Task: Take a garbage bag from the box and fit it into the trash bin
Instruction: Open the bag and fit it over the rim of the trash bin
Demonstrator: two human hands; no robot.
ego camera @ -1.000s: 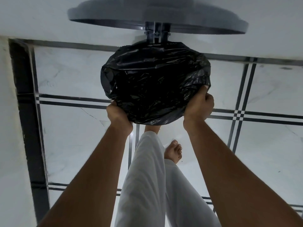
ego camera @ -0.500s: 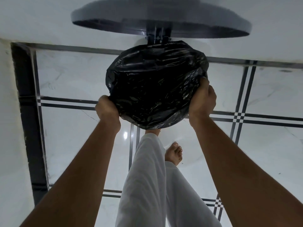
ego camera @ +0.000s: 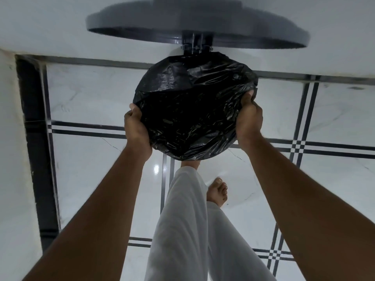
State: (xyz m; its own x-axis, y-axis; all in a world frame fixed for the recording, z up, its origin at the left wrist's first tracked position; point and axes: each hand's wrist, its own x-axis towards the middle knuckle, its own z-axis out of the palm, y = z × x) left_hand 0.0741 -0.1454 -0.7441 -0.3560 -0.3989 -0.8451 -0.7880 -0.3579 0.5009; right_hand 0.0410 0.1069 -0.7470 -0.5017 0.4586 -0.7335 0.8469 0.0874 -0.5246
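Observation:
A black garbage bag [ego camera: 192, 112] covers the round mouth of the trash bin, whose body is hidden under the plastic. The bin's grey lid [ego camera: 198, 23] stands raised behind it on a hinge [ego camera: 196, 44]. My left hand [ego camera: 137, 128] grips the bag's folded edge at the rim's left side. My right hand [ego camera: 248, 120] grips the plastic at the rim's right side, thumb on top. The bag sags inward, dark and glossy in the middle.
White marble floor tiles with black stripe borders [ego camera: 87, 128] surround the bin. A white wall [ego camera: 12, 159] with a black skirting runs along the left. My legs in white trousers [ego camera: 182, 230] and a bare foot [ego camera: 217, 191] stand just in front of the bin.
Both hands have slid further back along the rim, from its near edge to its left and right sides, pulling the bag's edge down over it.

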